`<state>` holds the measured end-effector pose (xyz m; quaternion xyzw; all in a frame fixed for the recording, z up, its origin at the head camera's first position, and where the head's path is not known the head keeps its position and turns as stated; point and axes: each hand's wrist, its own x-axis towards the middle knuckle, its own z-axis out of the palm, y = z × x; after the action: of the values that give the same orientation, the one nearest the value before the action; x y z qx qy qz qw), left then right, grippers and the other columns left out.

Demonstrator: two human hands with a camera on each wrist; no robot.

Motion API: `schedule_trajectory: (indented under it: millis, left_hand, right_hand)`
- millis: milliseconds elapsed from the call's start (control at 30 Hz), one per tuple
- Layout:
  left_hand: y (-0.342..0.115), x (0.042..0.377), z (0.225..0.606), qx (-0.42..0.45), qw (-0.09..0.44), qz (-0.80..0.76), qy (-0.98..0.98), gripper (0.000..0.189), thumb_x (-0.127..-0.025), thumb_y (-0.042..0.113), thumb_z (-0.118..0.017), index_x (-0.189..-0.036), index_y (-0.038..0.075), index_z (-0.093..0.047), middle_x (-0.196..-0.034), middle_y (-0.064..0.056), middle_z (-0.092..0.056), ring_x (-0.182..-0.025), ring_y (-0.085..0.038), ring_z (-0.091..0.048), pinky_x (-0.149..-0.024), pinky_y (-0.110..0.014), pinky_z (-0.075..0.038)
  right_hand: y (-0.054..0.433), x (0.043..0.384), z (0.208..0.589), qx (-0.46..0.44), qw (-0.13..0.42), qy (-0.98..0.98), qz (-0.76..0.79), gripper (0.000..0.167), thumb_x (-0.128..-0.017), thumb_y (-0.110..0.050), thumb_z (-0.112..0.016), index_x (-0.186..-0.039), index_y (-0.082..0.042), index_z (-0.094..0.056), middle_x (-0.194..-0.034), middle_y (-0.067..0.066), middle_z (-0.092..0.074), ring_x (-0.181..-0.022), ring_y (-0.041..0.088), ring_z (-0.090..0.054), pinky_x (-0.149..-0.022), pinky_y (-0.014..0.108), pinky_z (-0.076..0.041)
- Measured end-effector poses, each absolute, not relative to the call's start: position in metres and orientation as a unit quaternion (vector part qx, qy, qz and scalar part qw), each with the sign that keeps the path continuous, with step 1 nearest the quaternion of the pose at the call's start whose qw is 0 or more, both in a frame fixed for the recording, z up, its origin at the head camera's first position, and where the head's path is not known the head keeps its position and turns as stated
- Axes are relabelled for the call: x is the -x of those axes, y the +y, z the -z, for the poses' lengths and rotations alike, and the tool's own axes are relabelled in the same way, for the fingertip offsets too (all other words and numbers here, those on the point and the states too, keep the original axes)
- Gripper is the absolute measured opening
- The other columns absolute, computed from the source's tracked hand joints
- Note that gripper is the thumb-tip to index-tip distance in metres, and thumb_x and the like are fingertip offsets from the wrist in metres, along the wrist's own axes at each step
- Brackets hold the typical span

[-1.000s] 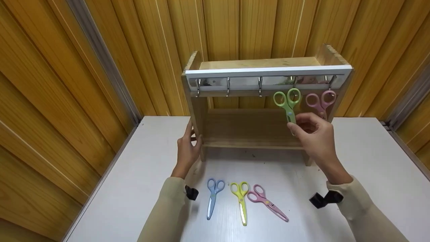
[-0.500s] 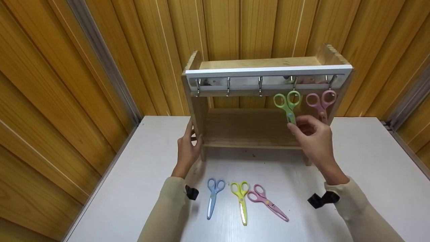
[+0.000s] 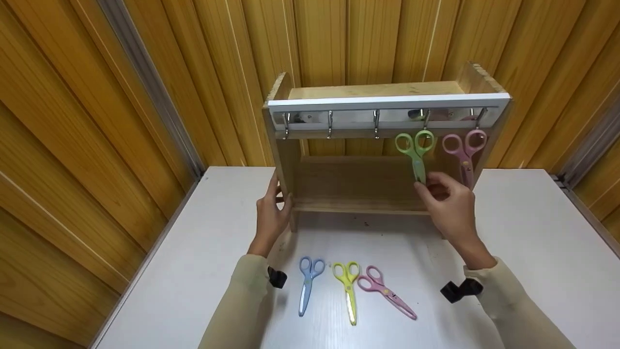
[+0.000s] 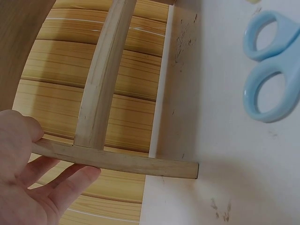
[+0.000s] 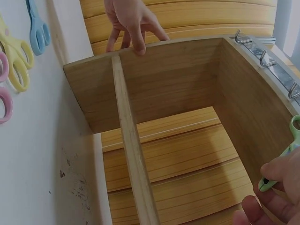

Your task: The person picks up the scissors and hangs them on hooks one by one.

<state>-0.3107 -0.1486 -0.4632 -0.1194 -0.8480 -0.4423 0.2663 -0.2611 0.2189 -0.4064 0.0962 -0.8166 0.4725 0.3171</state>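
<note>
Green scissors (image 3: 417, 157) hang by one handle loop at the fourth hook from the left on a wooden rack (image 3: 358, 206). My right hand (image 3: 450, 208) pinches their blade end between thumb and fingers, seen also in the right wrist view. Beside them, pink scissors (image 3: 465, 154) hang from the rightmost hook. My left hand (image 3: 271, 218) grips the rack's left side panel (image 4: 140, 164), thumb on one face and fingers on the other.
On the white table (image 3: 232, 194) in front of the rack lie blue scissors (image 3: 306, 286), yellow scissors (image 3: 348, 291) and another pair of pink scissors (image 3: 386, 292). Three bare hooks, such as the middle hook (image 3: 376, 123), line the rail's left part. Wooden panelling (image 3: 368, 39) stands behind.
My right hand has moved slightly down towards the tips of the green scissors, which hang a little lower. More of the hanging pink scissors shows. The left hand has stayed put.
</note>
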Motion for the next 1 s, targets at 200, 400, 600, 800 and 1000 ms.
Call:
schedule_trajectory:
  millis: [200, 400, 600, 800, 1000]
  left_hand:
    - [-0.1487, 0.3115, 0.4640, 0.121, 0.269, 0.441, -0.848, 0.074, -0.098, 0.003, -0.065, -0.163, 0.017, -0.031, -0.140, -0.015, -0.063, -0.099, -0.031, -0.074, -0.083, -0.039, -0.062]
    - [-0.1495, 0.3115, 0.4643, 0.129, 0.273, 0.448, -0.842, 0.074, -0.098, 0.002, -0.065, -0.162, 0.016, -0.031, -0.140, -0.017, -0.062, -0.099, -0.033, -0.074, -0.083, -0.044, -0.062]
    - [-0.1490, 0.3120, 0.4635, 0.128, 0.272, 0.445, -0.843, 0.074, -0.098, 0.002, -0.065, -0.162, 0.017, -0.031, -0.140, -0.015, -0.062, -0.099, -0.031, -0.075, -0.082, -0.039, -0.063]
    - [-0.1490, 0.3134, 0.4635, 0.130, 0.273, 0.448, -0.841, 0.074, -0.098, 0.002, -0.065, -0.162, 0.018, -0.032, -0.140, -0.016, -0.062, -0.100, -0.032, -0.074, -0.082, -0.041, -0.063]
    - [-0.1495, 0.3129, 0.4653, 0.127, 0.269, 0.451, -0.841, 0.074, -0.099, 0.003, -0.064, -0.163, 0.015, -0.030, -0.140, -0.018, -0.062, -0.096, -0.031, -0.075, -0.081, -0.041, -0.063]
  right_hand:
    - [0.2187, 0.2624, 0.4060, -0.095, 0.316, -0.816, -0.475, 0.019, -0.092, -0.011, -0.078, -0.106, 0.001, -0.074, -0.095, 0.009, -0.074, -0.077, 0.008, -0.064, -0.068, 0.010, -0.050]
    - [0.2186, 0.2616, 0.4056, -0.097, 0.309, -0.820, -0.471, 0.019, -0.093, -0.012, -0.077, -0.107, 0.000, -0.073, -0.095, 0.008, -0.073, -0.077, 0.008, -0.064, -0.068, 0.010, -0.051]
    - [0.2192, 0.2619, 0.4063, -0.100, 0.306, -0.821, -0.471, 0.019, -0.093, -0.012, -0.076, -0.107, 0.001, -0.073, -0.094, 0.010, -0.074, -0.076, 0.008, -0.064, -0.067, 0.009, -0.050]
    - [0.2216, 0.2624, 0.4070, -0.107, 0.304, -0.826, -0.462, 0.022, -0.093, -0.014, -0.077, -0.110, 0.000, -0.072, -0.092, 0.009, -0.072, -0.076, 0.009, -0.063, -0.066, 0.010, -0.050]
    - [0.2254, 0.2583, 0.4139, -0.106, 0.254, -0.852, -0.446, 0.045, -0.094, -0.023, -0.077, -0.132, -0.003, -0.063, -0.105, 0.014, -0.072, -0.087, 0.018, -0.065, -0.070, 0.010, -0.048]
